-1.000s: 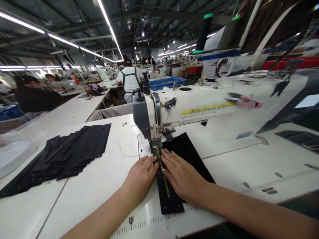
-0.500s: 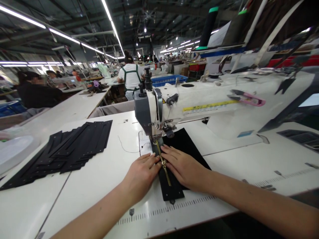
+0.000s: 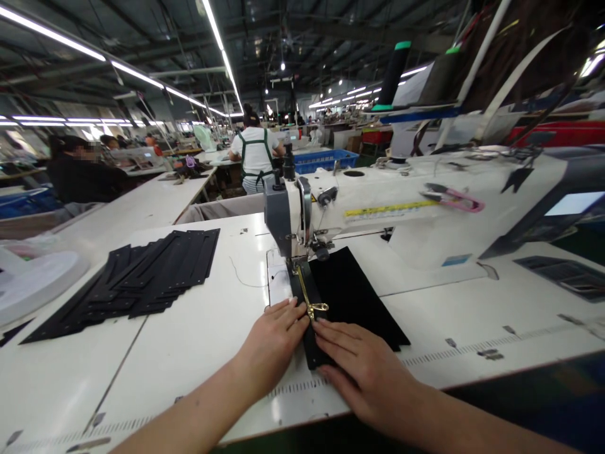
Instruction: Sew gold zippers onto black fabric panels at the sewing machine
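Observation:
A narrow black panel (image 3: 312, 353) with a gold metal zipper (image 3: 303, 287) runs under the needle area of a white sewing machine (image 3: 373, 195). My left hand (image 3: 273, 337) lies along its left edge, thumb and fingertips closed at the strip beside the zipper slider. Opposite it, my right hand (image 3: 362, 359) rests with fingers stretched out, fingertips on the strip's right edge and thumb apart near its front end. The gold zipper pull (image 3: 319, 307) sticks out to the right between the hands. Under the strip, a larger black piece (image 3: 354, 293) spreads to the right.
Overlapping black cut panels (image 3: 161, 271) lie on the left of the white table (image 3: 203, 353). A white round stand (image 3: 42, 284) is at the left edge. Pink thread snips (image 3: 456, 198) rest on the machine arm. A person in a green-strapped apron (image 3: 258, 154) is ahead.
My right hand has slid back toward the front edge along the strip. The zipper pull now points right instead of lying along the zipper. The view has shifted slightly.

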A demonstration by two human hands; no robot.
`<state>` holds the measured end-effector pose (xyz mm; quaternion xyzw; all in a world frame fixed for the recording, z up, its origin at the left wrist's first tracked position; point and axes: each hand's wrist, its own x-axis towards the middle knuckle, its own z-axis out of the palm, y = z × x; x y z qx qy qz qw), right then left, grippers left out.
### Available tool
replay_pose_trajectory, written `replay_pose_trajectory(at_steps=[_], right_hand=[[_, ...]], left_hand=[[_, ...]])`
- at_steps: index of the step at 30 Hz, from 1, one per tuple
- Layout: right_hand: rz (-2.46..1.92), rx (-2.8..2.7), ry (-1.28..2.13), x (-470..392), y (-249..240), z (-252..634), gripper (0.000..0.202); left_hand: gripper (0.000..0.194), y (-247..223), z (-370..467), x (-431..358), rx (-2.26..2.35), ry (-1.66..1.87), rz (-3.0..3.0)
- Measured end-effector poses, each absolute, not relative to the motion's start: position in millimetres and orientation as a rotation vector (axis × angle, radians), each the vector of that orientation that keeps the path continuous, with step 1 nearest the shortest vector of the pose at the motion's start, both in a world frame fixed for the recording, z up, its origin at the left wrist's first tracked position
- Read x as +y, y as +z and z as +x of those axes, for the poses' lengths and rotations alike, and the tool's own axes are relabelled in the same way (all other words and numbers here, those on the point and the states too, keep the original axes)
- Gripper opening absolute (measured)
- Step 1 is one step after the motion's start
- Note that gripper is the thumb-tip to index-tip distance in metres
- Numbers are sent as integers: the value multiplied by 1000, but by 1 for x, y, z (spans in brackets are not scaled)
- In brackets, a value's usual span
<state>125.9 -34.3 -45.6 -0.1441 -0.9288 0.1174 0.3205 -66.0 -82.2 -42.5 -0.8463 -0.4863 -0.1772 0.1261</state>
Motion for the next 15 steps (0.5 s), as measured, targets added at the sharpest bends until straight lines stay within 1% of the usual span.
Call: replay_pose_trajectory(at_steps=[3,8,15], right_hand=[[-436,-2420,375,-17,-37,116,26],[-495,-2589,202,9,-44,97,40],[-537,-2631,180,13,-51,93,40]], left_hand=[[25,-45,-63,-83,-1457,-539,-2406],[26,-47,-60,-83,-1480,-525,-2355],[27,-46,-68,-74,-1413,-530,-2390]])
